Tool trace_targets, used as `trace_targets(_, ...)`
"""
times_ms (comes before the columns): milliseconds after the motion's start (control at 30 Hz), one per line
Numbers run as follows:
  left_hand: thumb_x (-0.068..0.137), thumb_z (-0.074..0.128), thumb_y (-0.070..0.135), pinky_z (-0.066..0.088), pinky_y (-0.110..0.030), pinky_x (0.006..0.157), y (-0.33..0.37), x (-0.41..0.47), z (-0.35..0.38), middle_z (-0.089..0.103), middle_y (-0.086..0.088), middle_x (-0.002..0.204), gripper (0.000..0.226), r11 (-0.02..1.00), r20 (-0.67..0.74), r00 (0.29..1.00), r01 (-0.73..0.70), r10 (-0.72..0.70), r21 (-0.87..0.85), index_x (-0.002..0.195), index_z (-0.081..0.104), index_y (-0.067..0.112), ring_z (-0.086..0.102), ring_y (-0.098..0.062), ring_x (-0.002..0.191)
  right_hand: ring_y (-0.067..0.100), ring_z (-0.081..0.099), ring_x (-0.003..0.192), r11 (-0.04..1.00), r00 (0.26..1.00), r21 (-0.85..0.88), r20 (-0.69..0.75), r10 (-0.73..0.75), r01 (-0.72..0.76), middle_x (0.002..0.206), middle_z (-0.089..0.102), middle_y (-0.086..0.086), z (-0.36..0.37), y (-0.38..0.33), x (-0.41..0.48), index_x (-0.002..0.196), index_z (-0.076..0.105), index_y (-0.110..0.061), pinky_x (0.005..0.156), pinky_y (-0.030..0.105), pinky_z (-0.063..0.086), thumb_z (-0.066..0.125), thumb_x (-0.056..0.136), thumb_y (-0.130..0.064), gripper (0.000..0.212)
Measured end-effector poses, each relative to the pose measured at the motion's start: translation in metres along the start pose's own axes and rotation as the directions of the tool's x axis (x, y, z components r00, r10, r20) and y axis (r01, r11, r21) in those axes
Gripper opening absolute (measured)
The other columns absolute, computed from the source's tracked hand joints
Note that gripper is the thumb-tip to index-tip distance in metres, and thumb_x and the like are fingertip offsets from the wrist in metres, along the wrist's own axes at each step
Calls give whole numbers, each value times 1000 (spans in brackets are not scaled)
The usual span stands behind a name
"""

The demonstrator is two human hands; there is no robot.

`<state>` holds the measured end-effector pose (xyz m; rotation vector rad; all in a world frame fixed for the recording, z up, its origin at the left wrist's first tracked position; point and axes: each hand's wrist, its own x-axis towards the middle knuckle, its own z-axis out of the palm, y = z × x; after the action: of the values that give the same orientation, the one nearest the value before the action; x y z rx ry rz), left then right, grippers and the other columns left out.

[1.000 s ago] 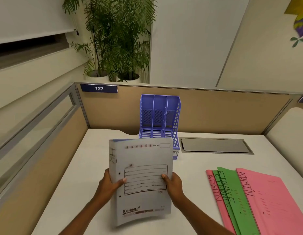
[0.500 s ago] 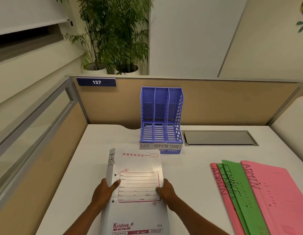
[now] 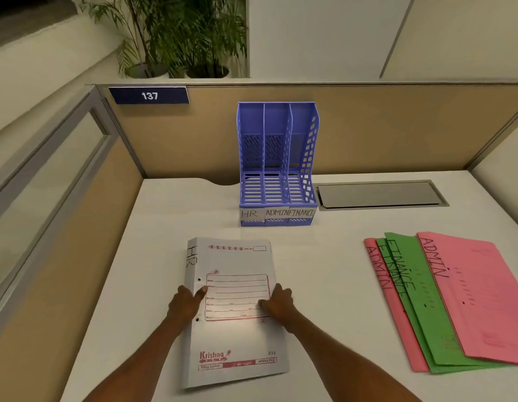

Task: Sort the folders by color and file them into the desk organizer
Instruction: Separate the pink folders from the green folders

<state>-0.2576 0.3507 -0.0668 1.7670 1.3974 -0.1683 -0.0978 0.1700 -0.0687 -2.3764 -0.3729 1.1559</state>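
A white folder [image 3: 237, 338] marked HR lies flat on the white desk in front of me. My left hand [image 3: 185, 303] grips its left edge with the thumb on top. My right hand [image 3: 276, 303] holds its right edge. Behind it stands a blue desk organizer [image 3: 276, 166] with three empty slots labelled HR, ADMIN and FINANCE. To the right lies a fanned pile: a pink folder [image 3: 481, 300] marked ADMIN on top, green folders [image 3: 417, 303] marked FINANCE under it, and another pink folder [image 3: 381, 277] at the left.
Tan cubicle partitions close the desk [image 3: 170, 216] at the back and left, with a sign reading 137 [image 3: 149, 95]. A grey cable hatch [image 3: 379, 194] is set into the desk beside the organizer. Potted plants [image 3: 179, 39] stand behind the partition.
The white folder was held upright in both hands; it has been lowered and now lies flat on the desk. Both hands still hold its edges. The view has tilted down.
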Motion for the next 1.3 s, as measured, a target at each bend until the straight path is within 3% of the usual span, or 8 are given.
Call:
trace_targets(200, 84, 64, 48, 51, -49, 91, -7, 8, 0, 55, -23, 114, 62, 1000, 17, 1000, 1, -2, 13, 113, 45, -4, 58, -35, 103, 33, 47, 125, 967, 996, -246, -38, -75, 64, 132, 44, 17, 3, -6, -4, 131, 41, -3, 103, 42, 43, 55, 90, -33, 52)
trace_targets(300, 85, 61, 50, 49, -46, 90, -4, 7, 1, 59, -21, 112, 58, 983, -26, 999, -18, 22, 181, 109, 49, -2, 59, -35, 101, 35, 47, 122, 943, 992, -313, -19, -125, 113, 130, 48, 17, -1, -3, -7, 128, 44, -2, 101, 45, 41, 49, 91, -30, 47)
trace_targets(367, 87, 57, 53, 45, -44, 96, 3, 4, 4, 56, -20, 119, 63, 936, -76, 996, -10, 39, 352, 117, 46, 0, 55, -36, 111, 37, 46, 121, 939, 986, -311, -25, -162, 146, 127, 50, 19, -6, 0, -9, 124, 47, 0, 100, 44, 40, 48, 91, -27, 43)
trace_targets(533, 87, 50, 52, 43, -49, 95, 41, -13, 26, 53, -22, 123, 63, 878, -240, 967, 42, 84, 478, 125, 43, 2, 48, -40, 115, 37, 46, 120, 955, 973, -218, -73, -220, 200, 126, 52, 21, -30, 9, -16, 121, 50, 3, 99, 40, 41, 52, 91, -34, 47)
trace_targets(667, 87, 47, 53, 45, -45, 91, 89, -34, 56, 55, -19, 122, 60, 793, -202, 950, -72, 240, 605, 123, 47, 5, 50, -38, 112, 36, 45, 124, 958, 964, -200, -125, -234, 206, 133, 48, 22, -63, 30, -22, 131, 46, 1, 102, 42, 41, 52, 93, -39, 56)
trace_targets(933, 90, 44, 54, 48, -45, 91, 216, -89, 171, 54, -14, 128, 59, 773, -100, 911, -276, 399, 571, 130, 44, 12, 55, -34, 115, 33, 48, 124, 973, 939, -105, -259, -226, 205, 130, 49, 18, -185, 114, -12, 131, 49, -3, 103, 40, 41, 58, 91, -41, 55)
trace_targets(1100, 90, 47, 52, 48, -45, 90, 246, -95, 205, 56, -12, 126, 56, 764, -66, 868, -396, 493, 510, 133, 42, 16, 56, -31, 114, 29, 45, 127, 967, 914, -103, -318, -253, 232, 128, 54, 18, -218, 132, -14, 134, 47, -1, 105, 36, 37, 57, 92, -41, 59)
trace_targets(1300, 89, 43, 54, 47, -44, 88, 316, -123, 293, 57, -10, 125, 58, 693, 6, 829, -472, 560, 545, 137, 38, 21, 55, -31, 114, 31, 50, 122, 961, 897, -108, -345, -275, 254, 133, 47, 15, -316, 207, 8, 136, 44, -5, 102, 41, 43, 58, 89, -41, 61)
